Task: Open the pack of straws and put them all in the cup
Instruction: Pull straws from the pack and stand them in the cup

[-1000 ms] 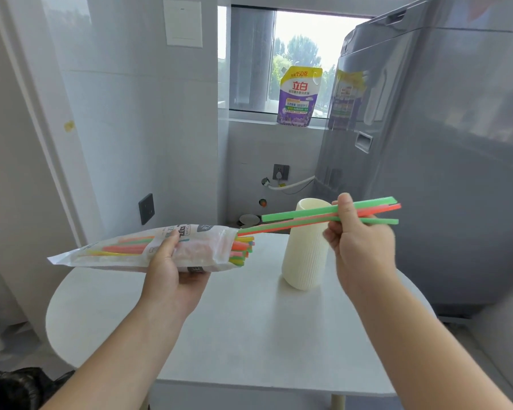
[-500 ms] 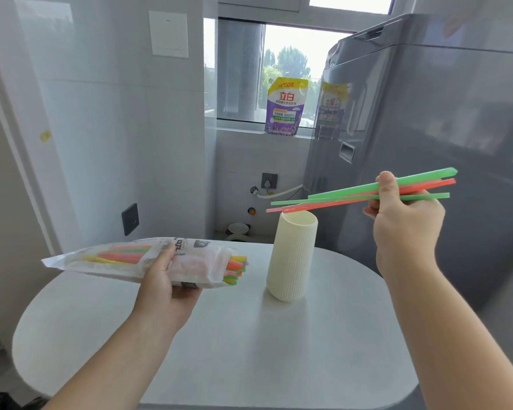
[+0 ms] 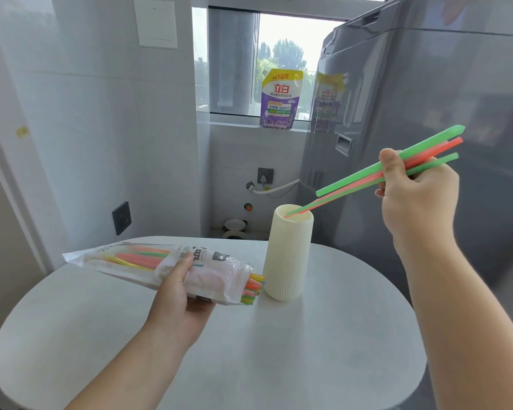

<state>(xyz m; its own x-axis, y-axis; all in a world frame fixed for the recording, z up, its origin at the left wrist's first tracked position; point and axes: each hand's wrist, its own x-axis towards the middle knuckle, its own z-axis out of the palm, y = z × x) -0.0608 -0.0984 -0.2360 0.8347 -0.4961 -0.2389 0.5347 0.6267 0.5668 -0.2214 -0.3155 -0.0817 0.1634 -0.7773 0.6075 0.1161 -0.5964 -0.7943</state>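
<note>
Above the cup (image 3: 288, 255), straws (image 3: 353, 177) slant down-left, tips seemingly inside.

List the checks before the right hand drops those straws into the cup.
1. Right hand grips straws: ok.
2. Lowest tips at the cup mouth: ok.
3. All ends inside the cup: not ok, one green straw ends above the rim.
4. Cup upright on table: ok.
5. Left hand holds pack: ok.
6. Pack's straws clear of cup: cannot tell.
</note>
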